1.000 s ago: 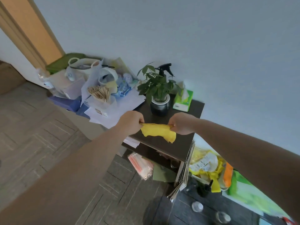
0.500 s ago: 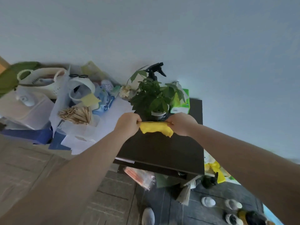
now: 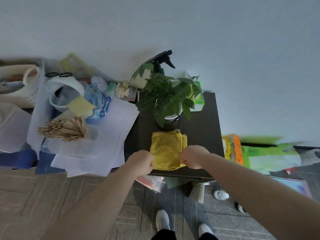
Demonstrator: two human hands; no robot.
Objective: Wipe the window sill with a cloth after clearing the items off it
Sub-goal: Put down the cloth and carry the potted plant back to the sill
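Dark tabletop [image 3: 204, 135] set against a pale wall, cluttered heap of papers [image 3: 97, 141] and a bundle of wooden sticks [image 3: 64, 129] to its left. Potted plant [image 3: 168, 101] stands at the back of the top, black spray trigger [image 3: 162, 60] behind it, green tissue box [image 3: 198, 97] to its right. Yellow cloth [image 3: 166, 149] lies folded flat on the top, just in front of the pot. Your left hand [image 3: 141, 161] is curled shut, pinching the cloth's near left edge. Your right hand [image 3: 193, 158] is likewise closed on the near right edge. The cloth spans between both grips, its bulk extending away from your fingers toward the plant.
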